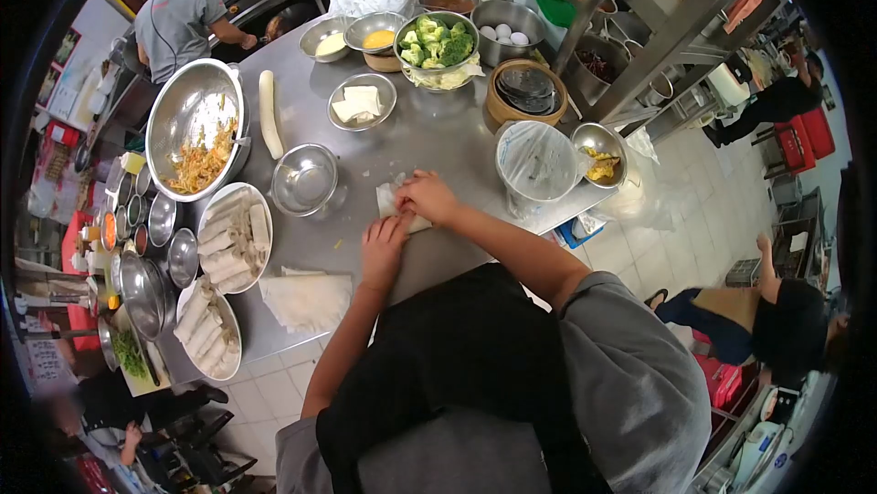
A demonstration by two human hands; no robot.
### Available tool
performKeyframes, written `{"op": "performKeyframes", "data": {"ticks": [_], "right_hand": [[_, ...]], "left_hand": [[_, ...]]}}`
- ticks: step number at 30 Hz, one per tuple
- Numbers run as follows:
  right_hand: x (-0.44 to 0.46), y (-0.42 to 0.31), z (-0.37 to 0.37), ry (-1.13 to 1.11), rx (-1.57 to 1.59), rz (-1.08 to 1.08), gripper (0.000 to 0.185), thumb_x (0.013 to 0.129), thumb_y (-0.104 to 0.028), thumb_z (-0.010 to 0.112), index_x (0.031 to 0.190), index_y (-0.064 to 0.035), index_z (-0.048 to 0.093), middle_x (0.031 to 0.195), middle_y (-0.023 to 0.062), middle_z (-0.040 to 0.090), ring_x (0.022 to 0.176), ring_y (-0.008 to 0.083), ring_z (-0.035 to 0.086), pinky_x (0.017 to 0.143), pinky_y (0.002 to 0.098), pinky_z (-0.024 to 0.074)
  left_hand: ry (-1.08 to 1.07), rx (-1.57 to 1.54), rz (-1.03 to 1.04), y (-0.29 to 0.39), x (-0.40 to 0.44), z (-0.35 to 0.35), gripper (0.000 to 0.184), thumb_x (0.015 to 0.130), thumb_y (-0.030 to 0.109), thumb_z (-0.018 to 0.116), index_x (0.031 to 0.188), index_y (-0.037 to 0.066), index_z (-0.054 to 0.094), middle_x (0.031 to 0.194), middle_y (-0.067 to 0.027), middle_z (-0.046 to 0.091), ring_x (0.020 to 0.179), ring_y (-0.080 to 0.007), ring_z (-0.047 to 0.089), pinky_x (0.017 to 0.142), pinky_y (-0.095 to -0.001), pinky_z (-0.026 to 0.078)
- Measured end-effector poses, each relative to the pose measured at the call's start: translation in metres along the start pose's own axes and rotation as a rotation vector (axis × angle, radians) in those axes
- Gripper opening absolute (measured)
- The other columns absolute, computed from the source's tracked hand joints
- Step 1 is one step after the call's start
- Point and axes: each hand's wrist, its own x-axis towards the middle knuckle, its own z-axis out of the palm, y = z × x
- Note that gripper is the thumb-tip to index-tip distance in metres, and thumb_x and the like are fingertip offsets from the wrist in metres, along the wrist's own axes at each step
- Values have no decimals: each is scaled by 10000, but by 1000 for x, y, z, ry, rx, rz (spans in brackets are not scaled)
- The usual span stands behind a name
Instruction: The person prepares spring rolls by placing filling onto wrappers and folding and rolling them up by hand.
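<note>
On the steel table in front of me lies a pale spring roll wrapper, partly folded over. My left hand presses its near left side with closed fingers. My right hand grips the far right part, its fingers bent down close to the left fingertips. What the wrapper encloses is hidden under my hands. A folded stack of wrappers lies left of my left arm. Two oval plates hold finished-looking rolls and more rolls.
A colander holds shredded filling, beside a long pale roll. Near it stands an empty steel bowl. Farther back are a bowl of broccoli and a bowl of white blocks. A plastic-lined tub stands right. Co-workers are around.
</note>
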Motion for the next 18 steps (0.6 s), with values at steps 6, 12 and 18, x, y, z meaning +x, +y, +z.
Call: {"op": "performKeyframes", "data": {"ticks": [6, 12, 18], "right_hand": [[-7, -1, -10, 50, 42, 22, 95, 853, -253, 669, 877, -184, 730, 1012, 14, 640, 1081, 261, 550, 907, 474, 406], [-33, -15, -43, 234, 146, -10, 173, 876, -231, 686, 995, -106, 688, 1055, 79, 607, 1080, 307, 550, 907, 448, 451], [-67, -32, -20, 157, 108, 14, 338, 838, -200, 727, 1141, -74, 646, 1119, 118, 582, 1118, 338, 540, 965, 423, 470]], "left_hand": [[-50, -259, -51, -22, 9, 0, 375, 872, 187, 693, 1242, 142, 652, 1195, -84, 617, 1125, -311, 557, 960, -425, 434], [-109, -363, -61, -25, 16, -6, 333, 888, 167, 680, 1214, 103, 658, 1164, -110, 598, 1088, -331, 557, 948, -427, 449], [-90, -459, -113, -24, 19, -7, 312, 907, 204, 664, 1206, 112, 660, 1151, -100, 564, 1090, -317, 546, 936, -417, 443]]}}
